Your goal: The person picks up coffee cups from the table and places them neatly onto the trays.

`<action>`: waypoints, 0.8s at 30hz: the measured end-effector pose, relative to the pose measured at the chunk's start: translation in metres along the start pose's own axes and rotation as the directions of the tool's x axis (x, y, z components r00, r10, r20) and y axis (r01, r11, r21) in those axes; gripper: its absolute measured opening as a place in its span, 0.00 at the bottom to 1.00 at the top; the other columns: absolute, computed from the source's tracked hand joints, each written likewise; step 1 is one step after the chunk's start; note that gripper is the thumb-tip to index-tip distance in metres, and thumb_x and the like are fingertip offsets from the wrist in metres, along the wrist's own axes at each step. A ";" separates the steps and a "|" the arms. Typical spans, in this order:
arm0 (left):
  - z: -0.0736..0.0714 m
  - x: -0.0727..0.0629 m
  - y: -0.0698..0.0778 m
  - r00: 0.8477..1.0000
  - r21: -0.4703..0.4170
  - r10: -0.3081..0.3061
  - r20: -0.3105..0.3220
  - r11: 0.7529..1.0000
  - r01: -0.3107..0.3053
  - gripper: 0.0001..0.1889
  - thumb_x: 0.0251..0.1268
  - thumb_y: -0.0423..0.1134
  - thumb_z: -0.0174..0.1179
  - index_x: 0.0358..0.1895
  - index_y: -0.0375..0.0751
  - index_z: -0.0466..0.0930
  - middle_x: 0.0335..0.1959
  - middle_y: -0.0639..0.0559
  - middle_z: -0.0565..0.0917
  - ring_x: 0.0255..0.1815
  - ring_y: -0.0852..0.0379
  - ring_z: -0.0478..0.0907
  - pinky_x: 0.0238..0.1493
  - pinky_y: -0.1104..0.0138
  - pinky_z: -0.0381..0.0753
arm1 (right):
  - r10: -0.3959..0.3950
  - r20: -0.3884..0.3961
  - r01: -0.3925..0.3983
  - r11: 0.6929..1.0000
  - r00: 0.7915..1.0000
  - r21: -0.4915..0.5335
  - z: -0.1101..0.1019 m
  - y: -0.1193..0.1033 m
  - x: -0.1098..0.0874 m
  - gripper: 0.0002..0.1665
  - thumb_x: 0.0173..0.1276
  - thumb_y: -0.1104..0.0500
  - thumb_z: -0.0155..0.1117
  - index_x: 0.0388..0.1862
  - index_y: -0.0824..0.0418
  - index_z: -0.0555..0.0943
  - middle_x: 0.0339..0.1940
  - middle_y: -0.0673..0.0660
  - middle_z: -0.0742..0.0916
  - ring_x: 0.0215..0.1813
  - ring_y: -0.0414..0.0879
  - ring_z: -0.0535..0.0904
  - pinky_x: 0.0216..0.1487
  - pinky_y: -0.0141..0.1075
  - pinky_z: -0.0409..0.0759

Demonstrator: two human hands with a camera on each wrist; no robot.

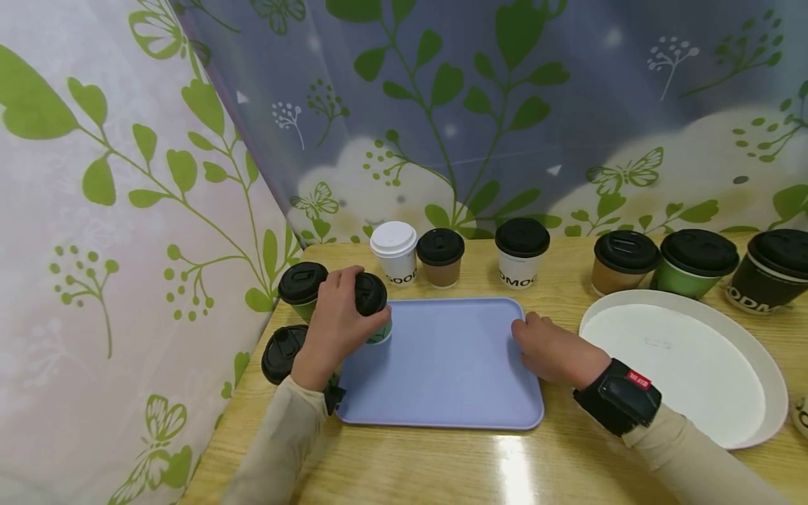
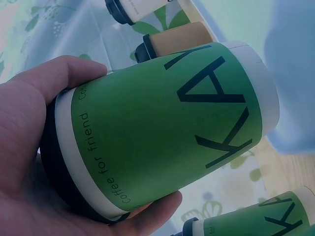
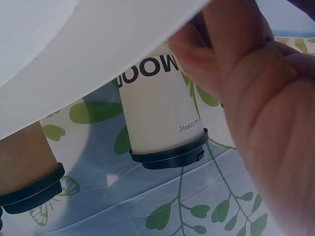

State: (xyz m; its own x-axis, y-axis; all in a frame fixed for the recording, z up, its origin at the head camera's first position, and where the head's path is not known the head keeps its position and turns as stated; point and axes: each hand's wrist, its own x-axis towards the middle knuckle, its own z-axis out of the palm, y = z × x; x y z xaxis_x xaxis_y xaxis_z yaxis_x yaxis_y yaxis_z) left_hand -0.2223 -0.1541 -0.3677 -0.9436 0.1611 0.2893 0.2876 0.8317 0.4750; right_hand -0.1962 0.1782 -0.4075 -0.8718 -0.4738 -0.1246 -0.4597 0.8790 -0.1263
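Observation:
My left hand [image 1: 344, 322] grips a green paper coffee cup [image 2: 162, 128] by its black lid, fingers and thumb spread around the lid's sides. The cup is over the left edge of a blue-lavender rectangular tray [image 1: 442, 365]; whether its base touches the tray cannot be told. On the tray's right rim, my right hand [image 1: 549, 344] holds the edge with curled fingers; the fingertips are partly hidden. Beside the left hand, to its left, stand two more black-lidded cups, one farther back [image 1: 303, 284] and one nearer [image 1: 284, 354].
Behind the tray stand a white-lidded cup [image 1: 394, 252], a small brown cup [image 1: 440, 258] and a white cup with a black lid [image 1: 521, 252]. A round white tray [image 1: 675, 372] lies at the right, with a brown cup [image 1: 623, 261], a green cup [image 1: 693, 264] and a black cup [image 1: 770, 271] behind it.

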 end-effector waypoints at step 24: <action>0.006 0.009 0.006 1.000 0.012 -0.015 -0.008 1.000 0.015 0.40 0.59 0.49 0.72 0.72 0.33 0.68 0.67 0.31 0.70 0.67 0.33 0.67 0.63 0.43 0.73 | -0.010 0.015 0.010 0.999 1.000 -0.043 0.000 -0.001 0.000 0.09 0.71 0.65 0.64 0.43 0.72 0.76 0.34 0.64 0.77 0.33 0.53 0.76 0.37 0.45 0.80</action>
State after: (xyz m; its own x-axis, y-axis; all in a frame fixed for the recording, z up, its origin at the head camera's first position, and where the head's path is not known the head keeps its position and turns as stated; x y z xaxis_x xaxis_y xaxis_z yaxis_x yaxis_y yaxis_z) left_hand -0.2296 -0.1449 -0.3670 -0.9464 0.1448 0.2886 0.2716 0.8405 0.4688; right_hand -0.1959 0.1775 -0.4073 -0.8647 -0.4830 -0.1379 -0.4756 0.8756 -0.0850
